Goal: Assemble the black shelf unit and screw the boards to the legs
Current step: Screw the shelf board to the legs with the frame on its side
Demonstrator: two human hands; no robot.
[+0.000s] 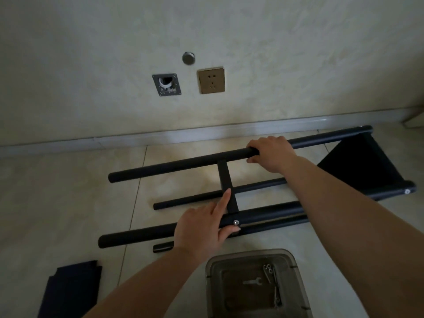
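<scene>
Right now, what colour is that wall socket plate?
Shiny gold, seen in the head view: the socket plate on the pale wall.

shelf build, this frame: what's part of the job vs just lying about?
Job:
- black legs, top one gripped by right hand
- crossbar, left hand beside its screw
- black board
- tray holding screws and wrench

Lying about:
- wall socket
- dark cloth
</scene>
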